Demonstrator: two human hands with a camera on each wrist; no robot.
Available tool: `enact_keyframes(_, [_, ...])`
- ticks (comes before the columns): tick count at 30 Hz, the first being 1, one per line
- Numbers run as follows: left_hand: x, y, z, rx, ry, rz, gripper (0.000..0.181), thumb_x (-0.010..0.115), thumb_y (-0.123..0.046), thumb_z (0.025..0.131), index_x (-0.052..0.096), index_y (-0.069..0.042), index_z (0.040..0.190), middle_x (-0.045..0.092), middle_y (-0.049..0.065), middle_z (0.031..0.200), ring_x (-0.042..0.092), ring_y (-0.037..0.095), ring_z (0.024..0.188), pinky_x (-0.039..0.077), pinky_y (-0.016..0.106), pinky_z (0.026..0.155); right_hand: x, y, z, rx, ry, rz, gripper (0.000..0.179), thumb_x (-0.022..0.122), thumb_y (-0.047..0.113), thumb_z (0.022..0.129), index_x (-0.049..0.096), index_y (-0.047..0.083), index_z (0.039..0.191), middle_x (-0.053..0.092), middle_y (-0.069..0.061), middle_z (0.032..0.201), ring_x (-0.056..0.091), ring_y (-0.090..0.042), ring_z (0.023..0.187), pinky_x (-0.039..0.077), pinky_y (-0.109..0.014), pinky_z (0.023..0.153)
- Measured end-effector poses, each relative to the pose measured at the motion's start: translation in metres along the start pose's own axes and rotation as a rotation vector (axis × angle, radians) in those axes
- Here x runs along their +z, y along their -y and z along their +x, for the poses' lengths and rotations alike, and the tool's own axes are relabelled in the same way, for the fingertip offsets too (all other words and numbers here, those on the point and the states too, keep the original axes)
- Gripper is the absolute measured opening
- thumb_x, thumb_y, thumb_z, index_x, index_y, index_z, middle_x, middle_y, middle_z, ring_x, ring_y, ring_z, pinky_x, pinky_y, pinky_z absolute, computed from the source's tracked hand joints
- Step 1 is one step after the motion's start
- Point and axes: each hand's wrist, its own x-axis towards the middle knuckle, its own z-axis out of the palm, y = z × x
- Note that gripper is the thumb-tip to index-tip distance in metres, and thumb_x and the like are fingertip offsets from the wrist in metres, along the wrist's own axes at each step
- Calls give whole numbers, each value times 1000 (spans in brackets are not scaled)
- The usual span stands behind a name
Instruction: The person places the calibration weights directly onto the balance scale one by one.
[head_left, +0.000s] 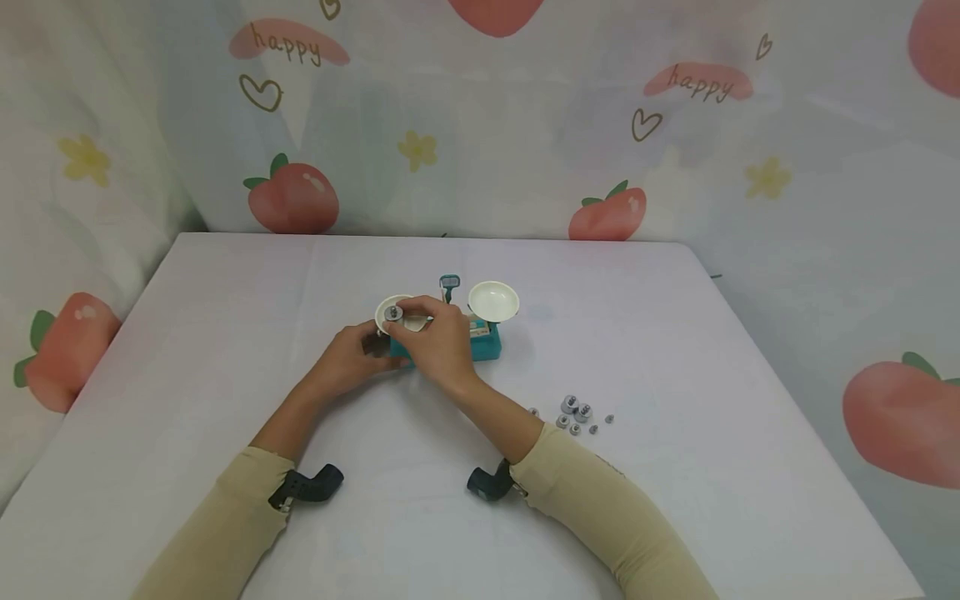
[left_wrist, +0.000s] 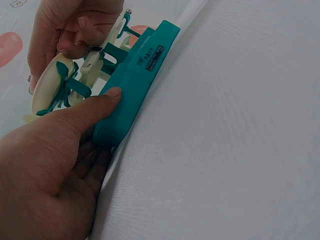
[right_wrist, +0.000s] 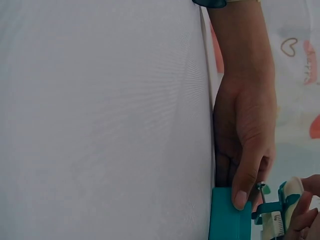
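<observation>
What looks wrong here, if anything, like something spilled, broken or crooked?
Nothing looks spilled or broken. On the balance, the right pan seems slightly higher than the left pan, perhaps because the right hand holds a metal weight at the left one.

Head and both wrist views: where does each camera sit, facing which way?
Head: on the head, facing forward and down at the balance scale; both forearms, left grip and right grip show.
Left wrist: on that wrist, facing the scale's base; left grip near, right grip by a pan.
Right wrist: on that wrist, facing the left grip and scale; right grip partly at the edge.
Both wrist views share the left thumb on the base.
</observation>
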Motion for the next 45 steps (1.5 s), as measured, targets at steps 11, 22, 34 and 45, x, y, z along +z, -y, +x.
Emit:
enact_keyframes(11, [3,-5,-2,-9,1,-2,73,87,-25,87,54,-4,149,57,15,147,48,33,140,38,50,115,-11,0,-4,-8,-13,-37,29,84,14,88,77,7,115,76,-3,112,62,-21,68,47,-20,56])
enact_keyframes(22, [-1,-3,-7,-22,-13,13,72,86,-24,88,53,-5,149,56,18,147,50,37,138,39,53,114,-42,3,-20,-48,69,43,26,84,17,89,77,9,113,76,1,109,68,-16,76,57,-28,62])
enact_keyframes(34, [7,-4,-5,-35,-10,16,73,86,-22,88,52,-2,149,55,22,147,52,40,136,42,53,112,-107,-14,-44,-20,196,56,23,81,20,93,79,14,115,75,-2,113,65,-19,95,56,-40,82])
enact_keyframes(45, [5,-6,-6,-36,-2,7,73,86,-23,87,52,-2,149,56,23,146,52,41,135,42,54,112,-159,-29,-58,149,225,-92,24,82,26,92,80,17,114,72,0,109,57,-25,94,52,-33,68])
